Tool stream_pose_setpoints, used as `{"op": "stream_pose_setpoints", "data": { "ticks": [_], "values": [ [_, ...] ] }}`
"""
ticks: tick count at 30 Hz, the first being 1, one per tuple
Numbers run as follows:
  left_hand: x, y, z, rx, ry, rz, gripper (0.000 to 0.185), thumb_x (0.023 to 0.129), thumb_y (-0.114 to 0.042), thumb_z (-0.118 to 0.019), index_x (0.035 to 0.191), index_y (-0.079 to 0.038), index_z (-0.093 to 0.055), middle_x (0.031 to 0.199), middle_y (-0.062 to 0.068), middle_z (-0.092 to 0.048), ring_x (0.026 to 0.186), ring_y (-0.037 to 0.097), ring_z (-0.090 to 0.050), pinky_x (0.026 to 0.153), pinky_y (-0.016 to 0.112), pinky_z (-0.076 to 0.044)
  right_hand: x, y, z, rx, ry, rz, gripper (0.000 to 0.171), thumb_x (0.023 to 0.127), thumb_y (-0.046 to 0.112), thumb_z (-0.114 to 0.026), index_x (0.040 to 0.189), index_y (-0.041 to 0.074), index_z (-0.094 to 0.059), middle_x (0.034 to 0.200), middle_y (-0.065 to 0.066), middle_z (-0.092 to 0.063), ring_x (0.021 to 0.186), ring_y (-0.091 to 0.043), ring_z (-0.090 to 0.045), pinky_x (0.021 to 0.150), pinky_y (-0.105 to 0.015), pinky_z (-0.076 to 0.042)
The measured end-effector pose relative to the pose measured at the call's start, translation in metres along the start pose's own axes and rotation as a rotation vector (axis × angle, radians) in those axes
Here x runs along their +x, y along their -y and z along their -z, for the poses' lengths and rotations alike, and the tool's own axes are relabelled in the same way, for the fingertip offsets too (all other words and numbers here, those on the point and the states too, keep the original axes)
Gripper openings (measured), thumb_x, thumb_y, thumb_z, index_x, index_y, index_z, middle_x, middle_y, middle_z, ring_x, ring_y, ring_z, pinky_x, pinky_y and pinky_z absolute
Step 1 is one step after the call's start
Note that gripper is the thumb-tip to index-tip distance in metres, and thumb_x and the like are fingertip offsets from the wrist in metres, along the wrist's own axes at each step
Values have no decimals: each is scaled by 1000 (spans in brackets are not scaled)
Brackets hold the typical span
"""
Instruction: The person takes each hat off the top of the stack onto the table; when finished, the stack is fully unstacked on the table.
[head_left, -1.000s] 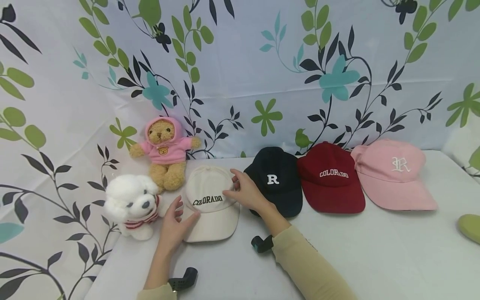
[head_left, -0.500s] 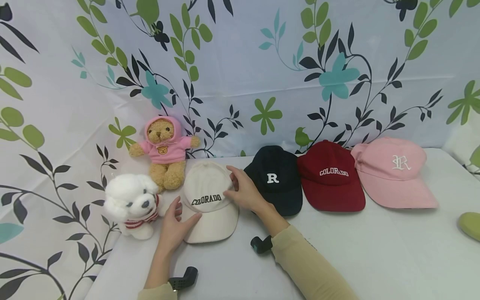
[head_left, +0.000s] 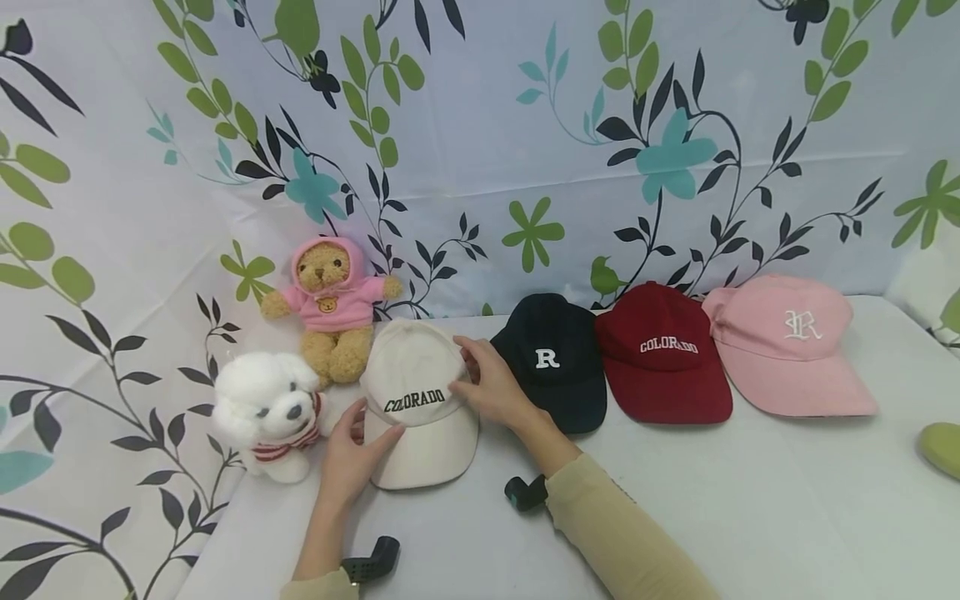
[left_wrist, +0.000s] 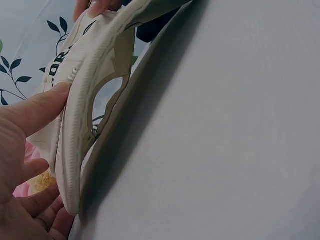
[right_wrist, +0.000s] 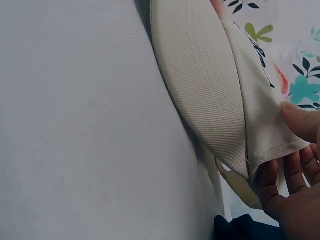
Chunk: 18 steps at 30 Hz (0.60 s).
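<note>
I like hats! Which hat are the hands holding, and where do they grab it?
Both hands hold the cream cap. The left hand pinches its left edge by the brim; the right hand grips its right side.

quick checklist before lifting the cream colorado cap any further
1. Left hand on the cream cap: ok, thumb on the crown's left side, fingers under the edge.
2. Right hand on the cap: ok, thumb and fingers pinch the right edge.
3. Cap off the table: ok, the wrist views show a gap under the brim.
4. Clear of the black cap: cannot tell, the right hand hides the gap.
5. Clear of the white plush dog: ok, apart, though close to the left hand.
6. Grip firmness: cannot tell.
</note>
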<state>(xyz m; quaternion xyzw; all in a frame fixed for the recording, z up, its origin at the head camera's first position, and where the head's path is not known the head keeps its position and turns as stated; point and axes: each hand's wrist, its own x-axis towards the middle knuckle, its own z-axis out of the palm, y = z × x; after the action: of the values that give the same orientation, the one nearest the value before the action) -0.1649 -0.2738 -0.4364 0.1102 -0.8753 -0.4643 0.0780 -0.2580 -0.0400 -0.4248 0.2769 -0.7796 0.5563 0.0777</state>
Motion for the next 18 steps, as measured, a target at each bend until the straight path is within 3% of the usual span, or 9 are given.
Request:
{"op": "stream_pose_setpoints", "data": {
  "ticks": [9, 18],
  "values": [
    [-1, -2, -4, 18, -30, -46, 83, 89, -37, -78, 154, -2, -39, 122, 22, -54, 97, 27, -56, 75, 32, -48, -2, -1, 1, 7, 2, -28, 64, 88, -3, -74, 146, -4, -48, 116, -13, -51, 97, -23, -51, 81, -31, -49],
    [4, -5, -6, 73, -36, -57, 83, 90, -39, -77, 154, -1, -39, 122, 23, -54, 97, 29, -56, 74, 34, -48, 0, -3, 5, -1, -13, -59, 64, 87, -2, -74, 146, -3, -49, 117, -12, -52, 99, -23, -51, 83, -31, -49]
  ]
}}
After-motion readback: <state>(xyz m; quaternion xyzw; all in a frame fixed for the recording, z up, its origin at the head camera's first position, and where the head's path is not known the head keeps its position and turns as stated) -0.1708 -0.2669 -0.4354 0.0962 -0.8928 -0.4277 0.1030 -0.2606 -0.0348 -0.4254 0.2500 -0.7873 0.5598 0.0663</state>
